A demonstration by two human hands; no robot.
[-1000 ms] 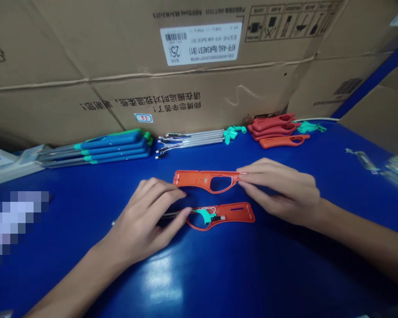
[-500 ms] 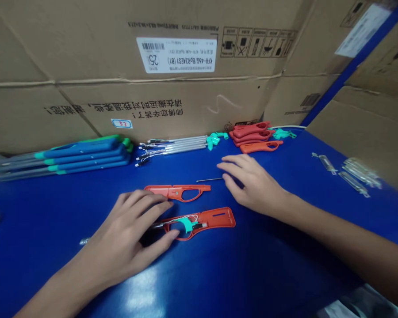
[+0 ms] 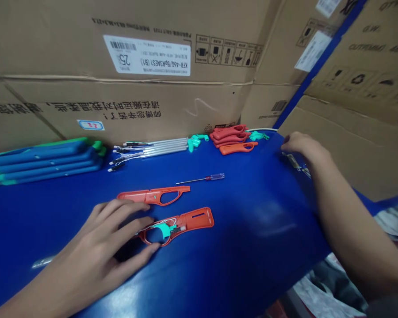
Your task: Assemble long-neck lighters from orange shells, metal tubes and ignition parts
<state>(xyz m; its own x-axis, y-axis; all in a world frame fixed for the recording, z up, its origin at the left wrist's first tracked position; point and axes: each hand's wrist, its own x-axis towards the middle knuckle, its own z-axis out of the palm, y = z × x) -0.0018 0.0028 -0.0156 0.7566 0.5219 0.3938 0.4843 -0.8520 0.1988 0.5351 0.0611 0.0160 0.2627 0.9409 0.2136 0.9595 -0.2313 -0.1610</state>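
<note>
Your right hand has moved right, off the screwdriver.
Curled at the clear parts, grip unclear; left hand spread open beside the wired orange shell.

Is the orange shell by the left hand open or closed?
Open: the orange shell lies uncovered, its wires and teal part showing.

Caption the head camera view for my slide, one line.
Left hand at a wired orange lighter housing, right hand by small metal parts on the far edge of a blue workbench.
</note>
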